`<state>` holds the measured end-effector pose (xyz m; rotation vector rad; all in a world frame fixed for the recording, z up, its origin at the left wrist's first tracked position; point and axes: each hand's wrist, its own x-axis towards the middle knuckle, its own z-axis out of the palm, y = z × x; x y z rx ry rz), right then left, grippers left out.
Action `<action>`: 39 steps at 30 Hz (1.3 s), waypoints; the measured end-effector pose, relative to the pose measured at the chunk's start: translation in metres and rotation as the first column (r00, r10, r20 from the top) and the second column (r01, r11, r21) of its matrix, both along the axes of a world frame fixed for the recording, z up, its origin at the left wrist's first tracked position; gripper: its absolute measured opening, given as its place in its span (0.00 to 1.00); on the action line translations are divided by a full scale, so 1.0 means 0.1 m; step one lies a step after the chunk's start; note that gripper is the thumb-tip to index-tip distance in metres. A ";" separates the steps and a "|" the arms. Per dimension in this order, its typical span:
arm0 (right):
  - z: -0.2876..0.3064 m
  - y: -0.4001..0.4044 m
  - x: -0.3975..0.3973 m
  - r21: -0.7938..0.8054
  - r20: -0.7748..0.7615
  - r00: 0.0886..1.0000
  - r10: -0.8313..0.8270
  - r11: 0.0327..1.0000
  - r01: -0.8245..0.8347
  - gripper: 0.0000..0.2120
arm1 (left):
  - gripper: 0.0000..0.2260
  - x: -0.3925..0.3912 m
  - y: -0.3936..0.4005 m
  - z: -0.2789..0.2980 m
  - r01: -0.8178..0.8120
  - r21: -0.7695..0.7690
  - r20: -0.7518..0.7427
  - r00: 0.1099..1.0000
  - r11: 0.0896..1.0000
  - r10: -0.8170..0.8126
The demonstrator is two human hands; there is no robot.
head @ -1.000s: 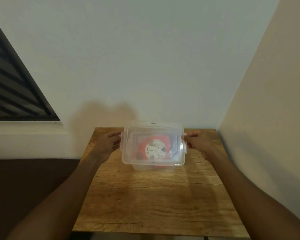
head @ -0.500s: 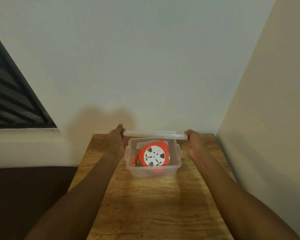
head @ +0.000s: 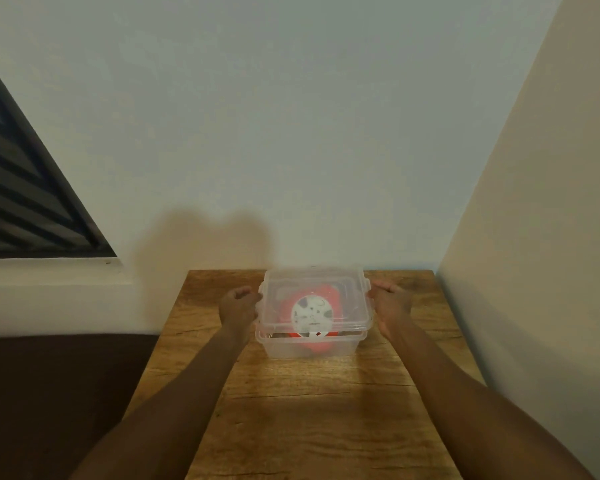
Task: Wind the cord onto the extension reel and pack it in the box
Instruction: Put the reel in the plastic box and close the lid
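Item: clear box (head: 310, 346) w/ orange reel (head: 312, 315) inside, far end of table (head: 291, 410). Our left hand (head: 238, 308) & right hand (head: 390, 304) grip lid (head: 314, 289) ends, fingers curled.

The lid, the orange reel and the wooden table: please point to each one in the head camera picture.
lid (head: 352, 303), head view, on its clear top right of the reel
orange reel (head: 311, 312), head view, on its white round face
wooden table (head: 309, 417), head view, on bare wood before the box
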<state>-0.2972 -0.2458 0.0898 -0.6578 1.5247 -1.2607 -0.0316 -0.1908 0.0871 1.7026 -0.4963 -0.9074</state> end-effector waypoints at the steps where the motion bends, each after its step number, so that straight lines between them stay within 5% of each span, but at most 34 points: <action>1: -0.03 0.01 0.01 0.001 -0.032 0.999 0.022 1.000 -0.022 0.11 | 0.14 -0.03 0.02 -0.02 -0.008 0.018 0.023 1.000 1.000 0.008; 12: -0.25 0.07 0.01 0.017 -0.168 0.979 0.118 0.993 -0.117 0.14 | 0.18 0.06 -0.03 -0.14 -0.011 0.031 0.204 0.979 0.999 0.004; 19: -0.31 0.07 0.02 -0.003 -0.233 0.961 0.151 0.988 -0.156 0.12 | 0.18 0.20 -0.07 -0.24 0.020 0.035 0.182 0.983 0.999 -0.027; 27: -0.40 0.07 0.06 -0.027 -0.405 0.897 0.176 0.979 -0.204 0.11 | 0.14 0.35 -0.04 -0.34 0.241 0.085 0.119 0.961 0.967 -0.250; 30: -0.40 0.06 0.20 0.014 -0.610 0.758 0.232 0.959 -0.282 0.13 | 0.12 0.36 -0.01 -0.33 0.292 0.126 0.066 0.951 0.948 -0.301; 33: -0.44 0.02 0.40 0.121 -0.900 0.329 0.285 0.890 -0.439 0.25 | 0.12 0.36 -0.01 -0.29 0.340 0.132 0.026 0.938 0.931 -0.346; 35: -0.39 0.04 0.58 0.184 -0.953 0.093 0.287 0.798 -0.574 0.29 | 0.13 0.37 -0.04 -0.28 0.358 0.152 0.016 0.931 0.921 -0.364; 39: -0.22 0.05 1.05 0.231 -0.947 -0.039 0.318 0.592 -0.772 0.28 | 0.13 0.41 -0.09 -0.29 0.362 0.179 -0.018 0.931 0.915 -0.365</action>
